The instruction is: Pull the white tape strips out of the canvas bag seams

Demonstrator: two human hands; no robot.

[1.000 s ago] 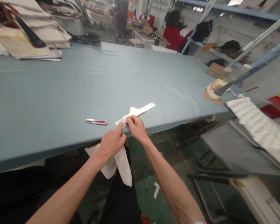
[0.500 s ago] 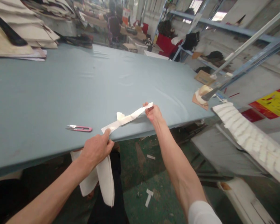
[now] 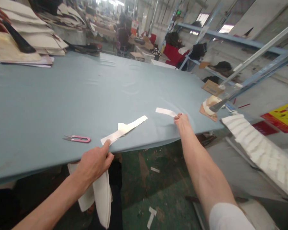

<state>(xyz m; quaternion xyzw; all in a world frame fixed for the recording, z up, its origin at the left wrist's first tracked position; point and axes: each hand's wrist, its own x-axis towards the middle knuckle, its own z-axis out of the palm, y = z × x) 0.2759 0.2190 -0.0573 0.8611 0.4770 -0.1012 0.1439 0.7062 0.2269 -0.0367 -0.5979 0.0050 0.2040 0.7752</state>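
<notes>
L grip (image 3: 93, 163) pinches strip (image 3: 127, 127); outstretched R grip (image 3: 181, 121), scrap (image 3: 165, 111).

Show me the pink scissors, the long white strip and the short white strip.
pink scissors (image 3: 88, 139), head view, on the handle's end.
long white strip (image 3: 134, 122), head view, on its middle.
short white strip (image 3: 165, 111), head view, on its middle.

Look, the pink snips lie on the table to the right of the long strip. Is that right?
No. The head view shows the pink snips lying on the table to the left of the long strip, not the right.
</notes>
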